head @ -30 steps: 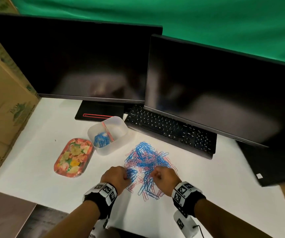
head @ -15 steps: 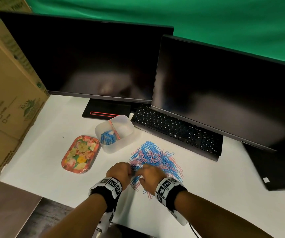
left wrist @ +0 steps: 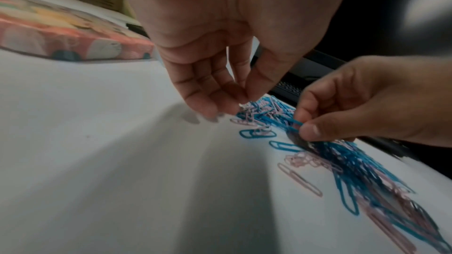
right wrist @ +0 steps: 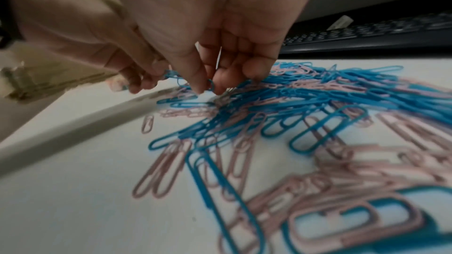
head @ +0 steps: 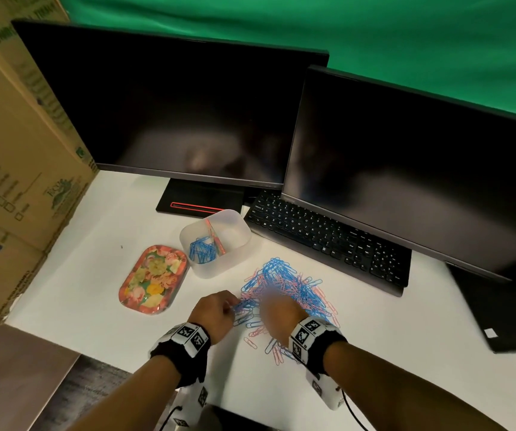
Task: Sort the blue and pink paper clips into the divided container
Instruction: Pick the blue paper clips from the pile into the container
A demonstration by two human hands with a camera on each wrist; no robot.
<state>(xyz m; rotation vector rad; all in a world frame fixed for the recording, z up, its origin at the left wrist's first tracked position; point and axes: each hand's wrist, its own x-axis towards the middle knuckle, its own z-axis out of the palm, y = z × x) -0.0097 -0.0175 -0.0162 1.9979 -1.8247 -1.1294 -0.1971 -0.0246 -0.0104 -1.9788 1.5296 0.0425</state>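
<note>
Both hands work the near edge of a mixed pile [head: 284, 290] of blue and pink clips on a white desk. The left hand [head: 216, 312] has its fingertips drawn narrow on clips at the pile's 8 o'clock edge; the right hand [head: 278, 315] pinches a blue clip [right wrist: 210, 86]. The container [head: 235, 225], blue clips in its left half, sits at the pile's 11 o'clock. This looks like the picking step; next, carry the blue clip there.

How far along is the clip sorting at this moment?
Early. The divided container holds a small bunch of blue clips in one half; its other half looks empty. The right hand pinches a blue clip; the left hand picks at the mixed pile, mostly unsorted.
</note>
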